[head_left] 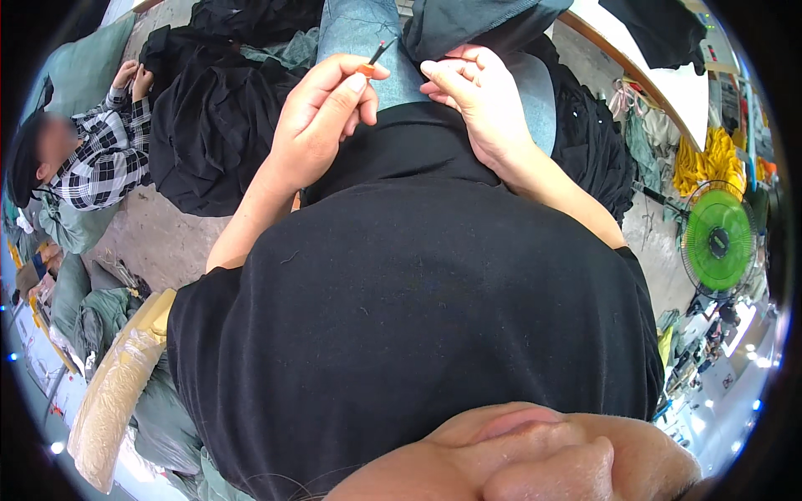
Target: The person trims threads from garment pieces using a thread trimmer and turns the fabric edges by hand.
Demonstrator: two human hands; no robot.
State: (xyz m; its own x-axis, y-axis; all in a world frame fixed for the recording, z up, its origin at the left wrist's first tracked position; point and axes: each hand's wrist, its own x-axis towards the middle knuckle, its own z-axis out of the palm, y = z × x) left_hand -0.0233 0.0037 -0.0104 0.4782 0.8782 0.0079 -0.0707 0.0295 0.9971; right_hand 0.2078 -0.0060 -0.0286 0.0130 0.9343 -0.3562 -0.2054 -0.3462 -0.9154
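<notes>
My left hand (330, 108) is closed around a small seam ripper (368, 70) with an orange handle and a dark forked end, which has a reddish tip and points up and away. To its right, my right hand (484, 96) has its fingers curled in at the lower edge of a dark cloth (480, 27). The fingertips seem to pinch that edge, though part of the grip is hidden. The cloth lies over my knees, and blue jeans (359, 29) show between the two hands.
Black garments (213, 125) are heaped at my left, with more black cloth (589, 142) at my right. A person in a checked shirt (100, 159) sits at the far left. A green fan (718, 240) stands at the right, below a white tabletop (643, 67) and yellow cloth (710, 163).
</notes>
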